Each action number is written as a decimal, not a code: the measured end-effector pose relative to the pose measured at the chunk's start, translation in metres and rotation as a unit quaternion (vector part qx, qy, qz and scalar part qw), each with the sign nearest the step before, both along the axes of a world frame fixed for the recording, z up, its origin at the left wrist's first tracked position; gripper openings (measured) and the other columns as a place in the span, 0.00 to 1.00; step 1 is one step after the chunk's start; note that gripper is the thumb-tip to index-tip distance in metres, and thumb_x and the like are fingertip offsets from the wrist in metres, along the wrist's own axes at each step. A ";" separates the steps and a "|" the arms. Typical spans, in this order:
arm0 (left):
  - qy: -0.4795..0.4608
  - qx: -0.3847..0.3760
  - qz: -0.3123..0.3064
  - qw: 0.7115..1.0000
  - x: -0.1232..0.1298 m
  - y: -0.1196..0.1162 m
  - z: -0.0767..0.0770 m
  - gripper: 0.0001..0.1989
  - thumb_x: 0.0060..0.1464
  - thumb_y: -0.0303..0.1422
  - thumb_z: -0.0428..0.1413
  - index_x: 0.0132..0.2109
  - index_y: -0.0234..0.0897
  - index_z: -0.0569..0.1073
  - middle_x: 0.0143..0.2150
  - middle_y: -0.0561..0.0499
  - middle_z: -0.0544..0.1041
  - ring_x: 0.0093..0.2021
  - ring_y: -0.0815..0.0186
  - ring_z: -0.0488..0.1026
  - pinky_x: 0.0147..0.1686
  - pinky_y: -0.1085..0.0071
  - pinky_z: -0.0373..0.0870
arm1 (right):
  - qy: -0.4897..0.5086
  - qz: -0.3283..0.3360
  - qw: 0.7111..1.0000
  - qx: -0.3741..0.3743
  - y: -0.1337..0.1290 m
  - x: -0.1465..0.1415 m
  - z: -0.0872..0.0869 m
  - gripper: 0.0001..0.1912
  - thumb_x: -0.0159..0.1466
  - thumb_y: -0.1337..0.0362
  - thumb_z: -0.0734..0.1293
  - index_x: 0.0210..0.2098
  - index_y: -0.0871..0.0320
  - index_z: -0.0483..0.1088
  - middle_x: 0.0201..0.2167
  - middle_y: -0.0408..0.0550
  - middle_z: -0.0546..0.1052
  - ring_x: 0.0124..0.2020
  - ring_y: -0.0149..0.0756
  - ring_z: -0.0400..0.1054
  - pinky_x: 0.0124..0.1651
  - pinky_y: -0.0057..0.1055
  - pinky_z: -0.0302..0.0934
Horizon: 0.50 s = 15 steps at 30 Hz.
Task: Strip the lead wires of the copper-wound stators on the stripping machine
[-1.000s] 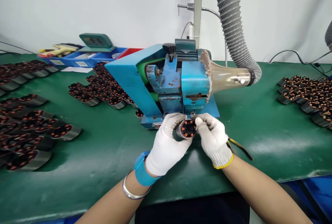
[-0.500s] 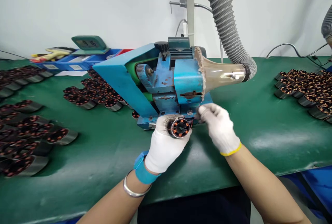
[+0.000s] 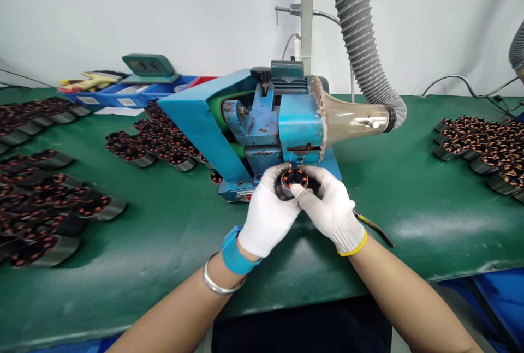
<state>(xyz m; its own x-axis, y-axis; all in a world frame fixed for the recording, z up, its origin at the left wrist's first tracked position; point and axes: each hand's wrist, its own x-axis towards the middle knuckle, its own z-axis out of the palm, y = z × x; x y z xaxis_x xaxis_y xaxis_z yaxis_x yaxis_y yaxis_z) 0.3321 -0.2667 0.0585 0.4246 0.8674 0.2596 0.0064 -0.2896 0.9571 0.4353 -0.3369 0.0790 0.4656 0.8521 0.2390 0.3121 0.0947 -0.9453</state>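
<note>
A round metal stator [image 3: 293, 179] with a black core and copper windings is held between both gloved hands, just in front of the blue machine [image 3: 301, 121]. My left hand [image 3: 272, 208] grips its left side, and my right hand [image 3: 327, 203] is closed on its right side, thumb at the near rim. Thin wires stand up from the stator's far edge toward the slot in the machine's blue cover. A yellow-handled tool [image 3: 374, 227] lies on the green table, partly hidden by my right hand.
Many stators [image 3: 61, 214] stand in groups at the left, with more [image 3: 491, 151] at the right. Behind are blue bins [image 3: 131, 94] and a clock [image 3: 148, 66]. A grey hose [image 3: 360, 31] joins the machine's clear funnel.
My right hand has come in from the right and now grips the stator. The stator has moved up toward the machine's slot, its wires pointing away. The yellow-handled tool has come into view.
</note>
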 end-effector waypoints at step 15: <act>0.059 0.050 0.039 0.996 0.022 0.016 0.022 0.19 0.42 0.35 0.64 0.42 0.38 0.69 0.40 0.47 0.80 0.39 0.58 0.79 0.40 0.64 0.76 | 0.147 0.010 0.985 0.091 0.017 0.014 0.006 0.17 0.60 0.60 0.68 0.47 0.61 0.74 0.42 0.50 0.79 0.44 0.43 0.74 0.48 0.35 0.70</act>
